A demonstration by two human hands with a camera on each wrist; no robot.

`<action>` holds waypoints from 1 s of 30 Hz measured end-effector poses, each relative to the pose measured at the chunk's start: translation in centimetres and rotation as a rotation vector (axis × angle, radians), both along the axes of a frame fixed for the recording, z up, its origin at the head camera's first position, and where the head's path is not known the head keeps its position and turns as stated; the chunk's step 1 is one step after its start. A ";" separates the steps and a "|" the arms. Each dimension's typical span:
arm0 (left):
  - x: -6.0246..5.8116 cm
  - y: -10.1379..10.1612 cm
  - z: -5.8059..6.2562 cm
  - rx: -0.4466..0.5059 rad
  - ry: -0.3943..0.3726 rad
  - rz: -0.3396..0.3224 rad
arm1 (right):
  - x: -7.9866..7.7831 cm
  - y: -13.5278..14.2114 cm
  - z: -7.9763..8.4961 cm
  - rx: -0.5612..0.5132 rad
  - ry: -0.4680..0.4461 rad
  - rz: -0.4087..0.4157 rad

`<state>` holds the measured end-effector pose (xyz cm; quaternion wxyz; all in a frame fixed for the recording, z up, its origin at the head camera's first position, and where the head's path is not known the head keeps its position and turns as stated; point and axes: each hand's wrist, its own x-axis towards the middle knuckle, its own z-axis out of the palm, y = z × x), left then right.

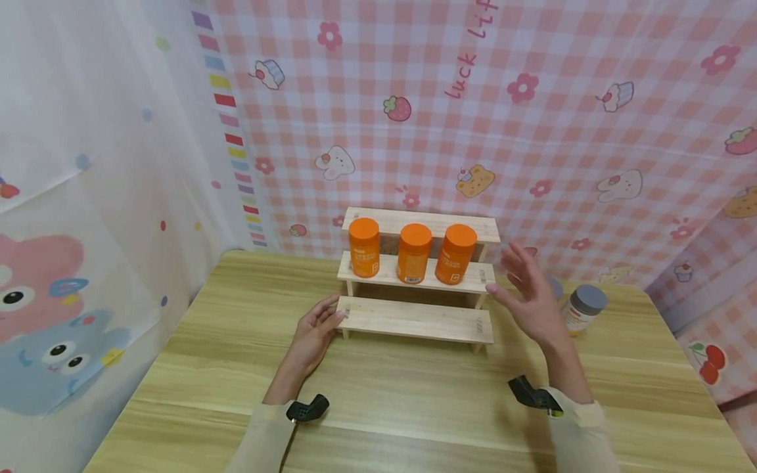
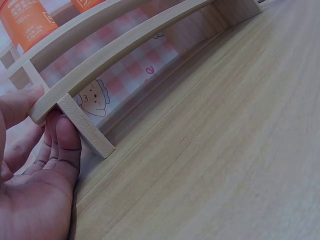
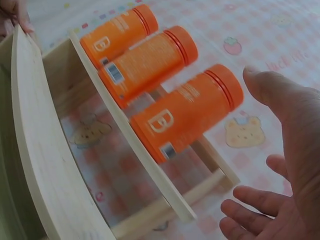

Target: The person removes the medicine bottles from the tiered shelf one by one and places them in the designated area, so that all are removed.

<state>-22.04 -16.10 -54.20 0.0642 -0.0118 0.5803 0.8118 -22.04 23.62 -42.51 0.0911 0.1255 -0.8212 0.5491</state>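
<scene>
A three-step wooden display rack [image 1: 414, 318] stands on the table. Three orange bottles [image 1: 413, 255] with orange lids stand in a row on its middle step. At the left end of the lowest step, my left hand [image 1: 313, 328] pinches the board, thumb on top and fingers curled underneath by the leg [image 2: 86, 125]. My right hand [image 1: 529, 302] is raised beside the rack's right end, fingers spread and holding nothing. In the right wrist view, its thumb [image 3: 272, 87] is close to the lid of the rightmost orange bottle [image 3: 190, 115].
Right of the rack, a grey-lidded bottle [image 1: 585, 305] stands on the wood-grain table [image 1: 378, 407], with a second grey lid [image 1: 554, 288] partly hidden behind my right hand. A pink checked cloth [image 1: 378, 131] hangs behind the rack, a white printed one [image 1: 118, 164] at left.
</scene>
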 end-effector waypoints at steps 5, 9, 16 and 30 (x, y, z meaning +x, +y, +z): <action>-0.1 0.1 -0.3 0.008 -0.002 -0.002 | -0.5 -1.3 -0.2 -0.025 0.006 0.048; -0.1 0.2 -0.4 0.009 -0.001 0.004 | -1.1 -2.3 -0.3 -0.022 -0.010 0.080; 0.0 0.2 -0.5 0.006 0.000 0.008 | -2.3 -3.7 -0.1 0.002 -0.048 0.086; -0.3 0.0 -0.5 0.015 0.003 0.014 | -4.1 -6.7 0.8 0.016 -0.061 0.005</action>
